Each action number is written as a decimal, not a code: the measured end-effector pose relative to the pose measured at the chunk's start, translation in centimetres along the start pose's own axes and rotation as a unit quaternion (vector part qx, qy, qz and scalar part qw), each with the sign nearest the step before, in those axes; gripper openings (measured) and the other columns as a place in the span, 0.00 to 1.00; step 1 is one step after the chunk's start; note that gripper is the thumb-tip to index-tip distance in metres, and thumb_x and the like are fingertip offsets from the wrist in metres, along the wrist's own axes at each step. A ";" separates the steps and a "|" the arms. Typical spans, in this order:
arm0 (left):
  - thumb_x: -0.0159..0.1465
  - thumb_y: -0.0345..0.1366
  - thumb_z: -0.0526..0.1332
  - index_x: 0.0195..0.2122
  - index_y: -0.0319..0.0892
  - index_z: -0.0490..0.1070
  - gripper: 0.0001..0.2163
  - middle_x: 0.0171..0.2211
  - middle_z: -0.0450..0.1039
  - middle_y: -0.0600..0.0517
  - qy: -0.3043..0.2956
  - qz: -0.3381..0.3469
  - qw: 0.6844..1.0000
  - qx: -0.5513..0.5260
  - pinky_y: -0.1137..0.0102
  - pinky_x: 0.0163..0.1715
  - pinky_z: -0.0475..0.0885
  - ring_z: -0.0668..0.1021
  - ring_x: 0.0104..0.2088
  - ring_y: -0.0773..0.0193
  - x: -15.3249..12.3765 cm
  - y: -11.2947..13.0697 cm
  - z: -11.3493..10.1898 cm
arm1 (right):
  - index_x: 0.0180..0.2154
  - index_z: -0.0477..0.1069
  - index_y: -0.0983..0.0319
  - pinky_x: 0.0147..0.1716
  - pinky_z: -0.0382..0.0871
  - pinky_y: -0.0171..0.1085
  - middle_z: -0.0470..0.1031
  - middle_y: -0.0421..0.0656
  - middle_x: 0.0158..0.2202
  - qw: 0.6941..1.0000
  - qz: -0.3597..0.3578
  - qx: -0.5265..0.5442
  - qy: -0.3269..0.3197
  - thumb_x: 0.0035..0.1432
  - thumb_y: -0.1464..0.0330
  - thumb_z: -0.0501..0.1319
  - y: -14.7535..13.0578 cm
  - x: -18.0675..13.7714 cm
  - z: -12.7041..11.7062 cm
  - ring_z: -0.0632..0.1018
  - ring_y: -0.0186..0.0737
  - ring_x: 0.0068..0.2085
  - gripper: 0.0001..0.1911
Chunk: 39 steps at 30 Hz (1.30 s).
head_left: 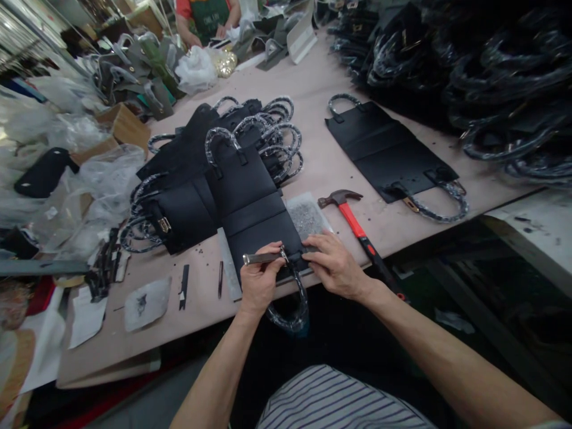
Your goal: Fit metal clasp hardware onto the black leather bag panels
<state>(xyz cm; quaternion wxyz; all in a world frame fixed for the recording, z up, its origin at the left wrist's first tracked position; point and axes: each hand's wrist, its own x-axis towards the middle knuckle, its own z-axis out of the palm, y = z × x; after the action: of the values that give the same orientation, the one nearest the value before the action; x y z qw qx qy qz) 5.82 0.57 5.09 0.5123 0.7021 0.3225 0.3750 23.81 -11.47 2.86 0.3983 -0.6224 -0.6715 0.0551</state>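
My left hand [259, 283] is closed around a short metal punch [261, 258], which lies sideways over the near end of a black bag panel [254, 211]. Fingers of my right hand [335, 265] pinch a narrow black strap [294, 257] at the panel's near right corner. A plastic-wrapped handle [290, 322] hangs from this end past the table edge, and another wrapped handle [214, 143] stands at the far end. Beneath the panel's left side, a pale slab [229, 265] shows. Just right of the panel sits a clear tray of small metal pieces [306, 215].
A hammer [353, 220] with a red and black grip juts over the table edge. Another bag panel [393, 146] lies right; stacked panels [187, 208] lie left. Dark wrapped bags [447, 77] pile up at right. Across the table, a person in a green apron [210, 21] works.
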 end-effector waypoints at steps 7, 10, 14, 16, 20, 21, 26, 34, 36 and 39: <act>0.62 0.34 0.70 0.42 0.43 0.79 0.08 0.49 0.80 0.45 -0.043 0.023 0.999 -0.013 0.56 0.57 0.76 0.82 0.50 0.54 -0.4 -0.7 -0.4 | 0.48 0.76 0.55 0.64 0.57 0.60 0.72 0.46 0.49 0.999 -0.025 -0.018 -0.022 0.62 0.75 0.55 0.0 -1.1 0.1 0.72 0.47 0.53 0.17; 0.62 0.35 0.70 0.42 0.43 0.79 0.08 0.48 0.81 0.45 -0.046 0.029 0.998 -0.014 0.56 0.57 0.76 0.82 0.50 0.54 -0.3 -0.5 -0.4 | 0.48 0.76 0.55 0.63 0.57 0.59 0.72 0.46 0.48 0.999 -0.027 -0.018 -0.027 0.62 0.74 0.55 0.0 -1.1 0.1 0.72 0.47 0.51 0.17; 0.62 0.35 0.70 0.42 0.44 0.79 0.07 0.49 0.80 0.45 -0.055 0.028 0.998 -0.015 0.56 0.57 0.76 0.82 0.50 0.54 -0.3 -0.4 -0.5 | 0.50 0.76 0.55 0.63 0.56 0.59 0.71 0.46 0.47 0.999 -0.016 -0.016 -0.043 0.60 0.75 0.56 0.0 -0.8 0.1 0.72 0.47 0.50 0.20; 0.63 0.35 0.70 0.42 0.43 0.79 0.07 0.49 0.80 0.45 -0.057 0.024 0.998 -0.010 0.55 0.57 0.76 0.82 0.50 0.54 -0.3 -0.4 -0.5 | 0.50 0.76 0.55 0.64 0.55 0.60 0.71 0.46 0.47 0.999 -0.007 -0.014 -0.048 0.59 0.75 0.56 -0.1 -0.7 0.0 0.72 0.47 0.50 0.21; 0.62 0.35 0.70 0.42 0.43 0.79 0.07 0.49 0.80 0.45 -0.061 0.026 0.998 -0.012 0.55 0.57 0.76 0.82 0.49 0.54 -0.4 -0.6 -0.6 | 0.50 0.76 0.55 0.64 0.54 0.59 0.70 0.46 0.46 0.998 0.000 -0.015 -0.060 0.59 0.76 0.56 -0.3 -0.6 -0.1 0.71 0.47 0.49 0.21; 0.62 0.34 0.70 0.42 0.44 0.79 0.08 0.49 0.80 0.45 -0.062 0.028 0.998 -0.014 0.55 0.57 0.75 0.82 0.50 0.54 -0.4 -0.7 -0.6 | 0.50 0.76 0.55 0.64 0.54 0.59 0.70 0.46 0.46 0.998 0.001 -0.017 -0.063 0.59 0.76 0.56 -0.4 -0.5 -0.1 0.71 0.47 0.49 0.21; 0.63 0.35 0.70 0.42 0.44 0.79 0.07 0.49 0.80 0.45 -0.063 0.028 0.998 -0.006 0.55 0.57 0.76 0.82 0.49 0.54 -0.3 -0.7 -0.5 | 0.49 0.76 0.57 0.64 0.54 0.59 0.70 0.46 0.45 0.997 0.013 -0.017 -0.074 0.58 0.77 0.56 -1.0 0.1 -0.3 0.70 0.47 0.47 0.20; 0.63 0.34 0.70 0.42 0.43 0.79 0.07 0.48 0.81 0.46 -0.059 0.034 0.998 0.000 0.55 0.56 0.76 0.82 0.50 0.54 -0.1 -0.1 -0.3 | 0.52 0.75 0.56 0.65 0.52 0.62 0.72 0.46 0.46 0.995 -0.026 -0.006 -0.094 0.60 0.77 0.54 -0.5 -0.1 -0.7 0.70 0.48 0.51 0.22; 0.63 0.34 0.70 0.42 0.44 0.79 0.07 0.48 0.81 0.45 -0.059 0.037 0.998 -0.002 0.55 0.56 0.77 0.82 0.49 0.54 -0.1 -0.2 -0.4 | 0.53 0.74 0.56 0.65 0.52 0.62 0.73 0.46 0.47 0.995 -0.041 -0.007 -0.090 0.60 0.77 0.54 -0.3 -0.4 -0.6 0.70 0.48 0.52 0.23; 0.63 0.34 0.70 0.42 0.44 0.79 0.07 0.49 0.81 0.45 -0.065 0.041 0.997 -0.002 0.55 0.56 0.76 0.82 0.49 0.54 -0.2 -0.4 -0.4 | 0.52 0.74 0.56 0.66 0.52 0.63 0.73 0.46 0.46 0.996 -0.042 -0.015 -0.081 0.60 0.77 0.54 -0.1 -0.6 -0.4 0.71 0.48 0.52 0.22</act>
<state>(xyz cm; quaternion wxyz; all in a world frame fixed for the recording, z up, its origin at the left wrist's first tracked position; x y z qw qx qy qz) 5.35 0.73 4.78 0.5174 0.7370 0.2584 0.3498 23.93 -12.16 2.85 0.3348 -0.5928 -0.7283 0.0782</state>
